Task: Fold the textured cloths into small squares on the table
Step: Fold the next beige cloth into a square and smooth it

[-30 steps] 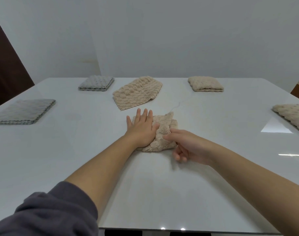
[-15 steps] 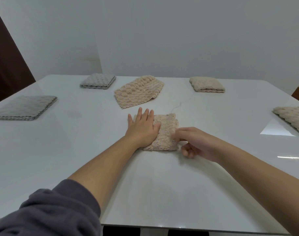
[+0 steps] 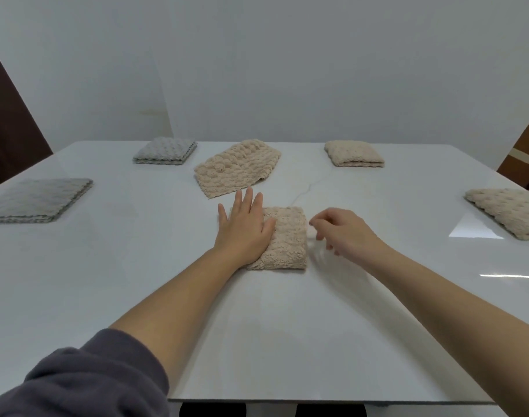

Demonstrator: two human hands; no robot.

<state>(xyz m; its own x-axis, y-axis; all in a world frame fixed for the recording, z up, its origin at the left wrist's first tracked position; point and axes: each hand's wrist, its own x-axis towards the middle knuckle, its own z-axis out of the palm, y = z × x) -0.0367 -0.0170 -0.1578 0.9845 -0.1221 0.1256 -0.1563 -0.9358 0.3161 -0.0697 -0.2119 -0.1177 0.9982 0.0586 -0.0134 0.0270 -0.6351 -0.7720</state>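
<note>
On the white surface [image 3: 287,326], the flat left hand [image 3: 242,228] presses the folded beige cloth [image 3: 287,239]; the right hand [image 3: 344,231] hovers beside it, loosely curled, empty.

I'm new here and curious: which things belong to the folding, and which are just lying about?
Job: folded beige textured cloth under the left hand; spread beige textured cloth behind it; flat grey textured cloth; white table.
Lying about: brown object, far right edge.
</note>
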